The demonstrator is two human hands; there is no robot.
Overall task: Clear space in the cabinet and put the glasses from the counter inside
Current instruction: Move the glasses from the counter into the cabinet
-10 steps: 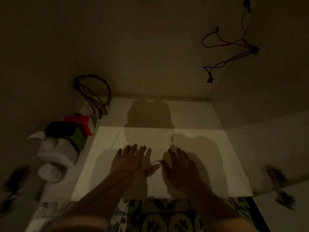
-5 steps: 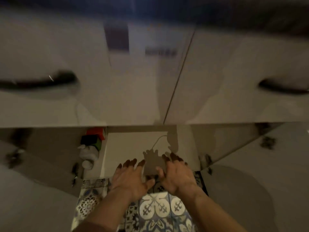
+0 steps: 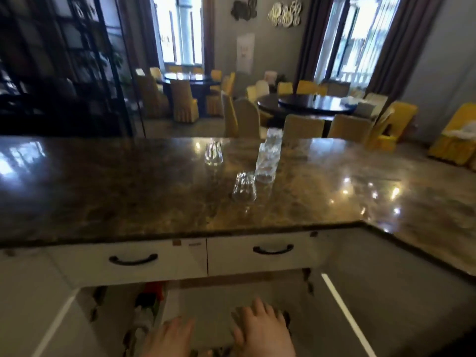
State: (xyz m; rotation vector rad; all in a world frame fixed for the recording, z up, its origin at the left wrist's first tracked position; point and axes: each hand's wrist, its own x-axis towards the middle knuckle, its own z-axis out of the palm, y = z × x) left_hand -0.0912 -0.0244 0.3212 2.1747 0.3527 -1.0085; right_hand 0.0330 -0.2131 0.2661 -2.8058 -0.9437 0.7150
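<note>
Clear glasses stand on the brown marble counter: one short glass at the back, another short glass nearer me, and a tall stack of glasses beside it. Below the counter the cabinet is open, both doors swung out. My left hand and my right hand hover side by side in front of the cabinet opening, fingers spread, holding nothing.
Two white drawers with dark handles sit above the opening. A red and dark box and white bundles sit at the cabinet's left. Open door edges flank my hands. Dining tables and yellow chairs fill the room beyond.
My view has risen from inside the cabinet to the counter top. Both hands have drawn back out of the cabinet and now sit low in front of it.
</note>
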